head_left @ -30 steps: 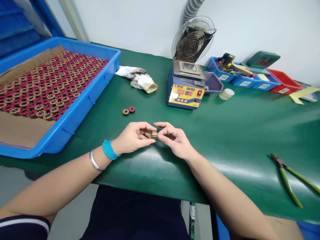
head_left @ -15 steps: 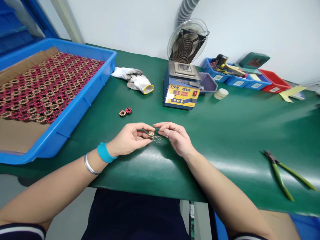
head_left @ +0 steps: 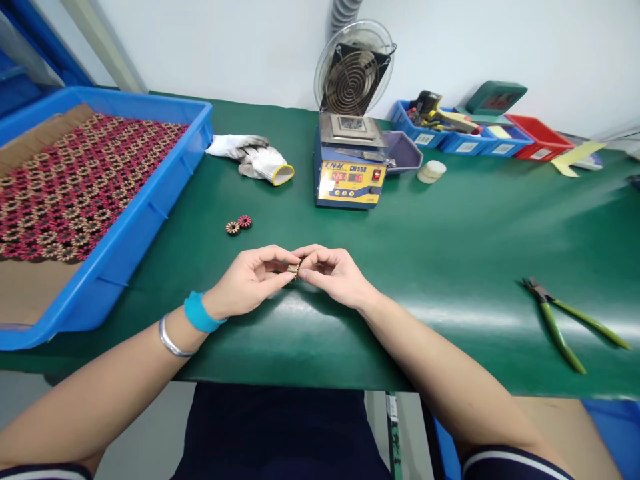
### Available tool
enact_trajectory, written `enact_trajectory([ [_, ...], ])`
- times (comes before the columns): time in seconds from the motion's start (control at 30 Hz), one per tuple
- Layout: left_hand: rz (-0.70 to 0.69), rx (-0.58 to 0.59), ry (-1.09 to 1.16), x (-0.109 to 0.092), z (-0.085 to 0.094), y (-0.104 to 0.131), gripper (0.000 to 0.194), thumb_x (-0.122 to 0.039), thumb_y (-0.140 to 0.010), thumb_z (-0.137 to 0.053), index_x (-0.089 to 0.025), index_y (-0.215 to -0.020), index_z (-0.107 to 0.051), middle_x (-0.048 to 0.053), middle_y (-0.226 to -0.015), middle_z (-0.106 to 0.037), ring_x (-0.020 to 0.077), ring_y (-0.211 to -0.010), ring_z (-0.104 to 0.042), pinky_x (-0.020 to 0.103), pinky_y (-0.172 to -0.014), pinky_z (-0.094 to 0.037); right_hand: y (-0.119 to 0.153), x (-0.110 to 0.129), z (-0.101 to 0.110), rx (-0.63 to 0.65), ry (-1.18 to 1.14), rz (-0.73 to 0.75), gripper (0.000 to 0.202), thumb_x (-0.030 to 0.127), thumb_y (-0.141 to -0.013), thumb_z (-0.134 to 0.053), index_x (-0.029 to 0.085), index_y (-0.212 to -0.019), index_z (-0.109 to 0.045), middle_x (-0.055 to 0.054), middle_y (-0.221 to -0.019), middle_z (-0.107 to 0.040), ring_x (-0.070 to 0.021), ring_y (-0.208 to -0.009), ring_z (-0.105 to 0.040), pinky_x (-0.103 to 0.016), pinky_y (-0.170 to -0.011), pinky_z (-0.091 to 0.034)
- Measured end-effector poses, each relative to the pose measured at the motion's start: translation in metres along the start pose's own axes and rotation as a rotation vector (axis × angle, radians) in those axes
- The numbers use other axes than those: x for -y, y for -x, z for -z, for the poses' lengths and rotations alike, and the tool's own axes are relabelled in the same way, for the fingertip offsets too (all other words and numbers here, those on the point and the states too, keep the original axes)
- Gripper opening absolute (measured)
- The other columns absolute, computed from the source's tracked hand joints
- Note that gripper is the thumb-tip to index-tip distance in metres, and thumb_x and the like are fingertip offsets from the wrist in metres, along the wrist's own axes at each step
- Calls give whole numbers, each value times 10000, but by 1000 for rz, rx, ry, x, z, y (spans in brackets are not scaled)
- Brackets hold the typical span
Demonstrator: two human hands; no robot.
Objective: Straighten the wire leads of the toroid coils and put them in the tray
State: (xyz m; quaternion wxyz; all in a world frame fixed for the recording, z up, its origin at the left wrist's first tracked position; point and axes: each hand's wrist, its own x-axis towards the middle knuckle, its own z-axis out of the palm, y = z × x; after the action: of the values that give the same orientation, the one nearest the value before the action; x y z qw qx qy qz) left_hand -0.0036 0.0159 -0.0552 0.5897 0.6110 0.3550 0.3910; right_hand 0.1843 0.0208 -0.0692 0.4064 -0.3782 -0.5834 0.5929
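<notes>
Over the green table (head_left: 440, 280) my left hand (head_left: 247, 280) pinches a small copper-wound stator core (head_left: 294, 269) between thumb and fingers. From the other side, my right hand (head_left: 336, 277) closes its thumb and fingertips on the right end of the same core, where its thin wires come out. Those wires are hidden behind the right fingers now. Just beyond the left hand lie two wound ring cores, one copper-coloured (head_left: 233, 229) and one red (head_left: 245, 221), touching each other.
At left, a blue tray (head_left: 150, 227) holds rows of copper and red cores. White gloves (head_left: 265, 163) lie behind the hands, beside a solder pot (head_left: 347, 180) with a fan (head_left: 353, 80). Green-handled cutters (head_left: 555, 320) rest at right. Small bins (head_left: 543, 140) and a round white tub (head_left: 431, 172) stand behind.
My right hand has come left onto the core, and its fingers now cover the loose wires that showed before. The left hand keeps hold of the core. The whole view has shifted slightly.
</notes>
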Motion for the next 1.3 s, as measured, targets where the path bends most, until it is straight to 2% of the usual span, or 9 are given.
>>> enact_trajectory([
  [0.13, 12, -27, 14, 0, -2, 2, 310, -192, -747, -723, -123, -1047, -689, 112, -1046, -693, 213, -972, -661, 348, -885, -548, 0, 0, -1, -28, -19, 6, 287, 410, -666, -793, 164, -651, -646, -74, -1045, -669, -170, -883, -655, -371, -865, -518],
  [0.23, 17, -67, 5, 1, -2, 2, 331, -201, -720, -742, -122, -1039, -699, 125, -1116, -672, 222, -985, -660, 367, -896, -556, 1, 1, -2, -60, -12, 20, 291, 417, -663, -796, 166, -656, -649, -82, -1089, -657, -189, -946, -652, -379, -881, -515],
  [0.47, 32, -93, 36, 1, -2, 1, 276, -192, -706, -757, -115, -961, -687, 87, -942, -721, 198, -893, -680, 347, -874, -565, 2, 1, -3, -109, -4, 46, 291, 434, -669, -795, 176, -665, -659, -92, -1104, -655, -225, -1060, -627, -390, -896, -517],
  [0.77, 17, -131, 62, 1, -3, 0, 309, -225, -695, -783, -112, -960, -671, 97, -962, -723, 207, -910, -689, 338, -862, -575, 3, 0, -6, -142, -13, 87, 270, 421, -692, -781, 183, -675, -654, -94, -1104, -653, -239, -1116, -607, -401, -919, -517],
  [0.93, -6, -123, 71, 3, -3, 0, 296, -190, -699, -772, -113, -963, -664, 83, -946, -717, 183, -878, -688, 316, -837, -582, 4, 0, -7, -146, -19, 122, 223, 375, -699, -781, 184, -695, -665, -104, -1133, -639, -244, -1153, -592, -407, -940, -510],
  [1.07, -21, -117, 69, 4, -4, -1, 259, -170, -703, -761, -114, -939, -671, 75, -930, -712, 172, -865, -680, 307, -825, -585, 4, -1, -7, -101, -43, 101, 219, 381, -701, -783, 185, -751, -699, -101, -1157, -626, -238, -1127, -613, -411, -937, -516],
  [1.3, -39, -94, 80, 6, -5, 0, 240, -137, -725, -742, -122, -955, -674, 60, -929, -707, 148, -864, -682, 272, -819, -589, 4, -1, -9, -107, -77, 80, 235, 403, -683, -800, 192, -696, -696, -76, -1116, -631, -222, -1075, -626, -407, -926, -520],
])
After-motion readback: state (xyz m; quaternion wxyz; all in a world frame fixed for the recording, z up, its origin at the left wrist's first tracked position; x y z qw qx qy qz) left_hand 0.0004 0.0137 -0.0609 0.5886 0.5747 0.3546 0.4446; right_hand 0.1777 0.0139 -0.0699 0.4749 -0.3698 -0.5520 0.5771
